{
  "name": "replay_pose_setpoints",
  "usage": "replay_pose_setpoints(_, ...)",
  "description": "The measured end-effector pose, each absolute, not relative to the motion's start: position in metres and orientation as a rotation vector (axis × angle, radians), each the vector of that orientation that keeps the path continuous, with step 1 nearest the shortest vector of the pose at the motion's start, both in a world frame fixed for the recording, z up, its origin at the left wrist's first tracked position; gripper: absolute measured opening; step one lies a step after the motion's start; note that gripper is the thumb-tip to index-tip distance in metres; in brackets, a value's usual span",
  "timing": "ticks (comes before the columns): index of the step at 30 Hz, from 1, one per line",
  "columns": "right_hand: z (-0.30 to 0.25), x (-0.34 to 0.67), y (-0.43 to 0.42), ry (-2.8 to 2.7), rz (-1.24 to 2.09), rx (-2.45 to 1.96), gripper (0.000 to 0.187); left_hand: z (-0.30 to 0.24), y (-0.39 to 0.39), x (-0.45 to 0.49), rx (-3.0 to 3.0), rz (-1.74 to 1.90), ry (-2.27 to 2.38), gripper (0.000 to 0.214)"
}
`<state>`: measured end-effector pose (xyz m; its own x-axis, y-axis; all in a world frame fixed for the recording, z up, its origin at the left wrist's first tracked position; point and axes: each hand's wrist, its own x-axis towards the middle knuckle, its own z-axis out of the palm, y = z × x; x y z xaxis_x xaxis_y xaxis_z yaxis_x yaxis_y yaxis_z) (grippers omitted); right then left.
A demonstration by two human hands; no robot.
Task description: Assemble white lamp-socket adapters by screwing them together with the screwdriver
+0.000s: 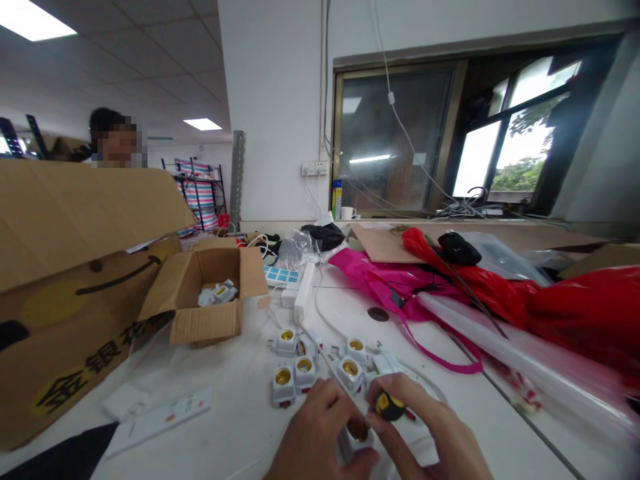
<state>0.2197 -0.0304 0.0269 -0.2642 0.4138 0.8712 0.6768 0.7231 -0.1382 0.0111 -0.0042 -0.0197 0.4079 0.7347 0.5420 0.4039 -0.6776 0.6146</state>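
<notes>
Black/yellow tool handle (pixel 389 405) gripped by R hand's fingers (pixel 395 385); small brown round bit (pixel 358 430) at L hand's fingers (pixel 343 393); white lamp sockets (pixel 350 370) just past fingertips.

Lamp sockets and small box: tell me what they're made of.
The lamp sockets look like glossy white moulded plastic, with shiny brass-coloured metal collars inside, possibly plated. The small box is brown corrugated cardboard, its ribbed layers showing at the cut edges.

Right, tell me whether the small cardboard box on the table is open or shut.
Open: the flaps of the small cardboard box are folded outward, and white lamp holders show lying inside it.
</notes>
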Motion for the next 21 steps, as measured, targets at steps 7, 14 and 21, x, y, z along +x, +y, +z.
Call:
replay_pose_setpoints(7, 0.040, 0.213, -0.027, -1.882, -0.099, -0.787, 0.051, -0.014, -0.010, 0.012, 2.249, 1.100, 1.022, 0.034)
replay_pose_setpoints(14, 0.023, 0.211, -0.035, -1.761, 0.137, -0.965, 0.044, -0.001, -0.015, 0.014, 2.214, 0.976, 1.122, 0.033)
replay_pose_setpoints(21, 0.063, 0.199, -0.037, -1.398, 0.485, -0.667, 0.029, 0.008, -0.021, 0.013, 2.211, 0.981, 1.089, 0.029)
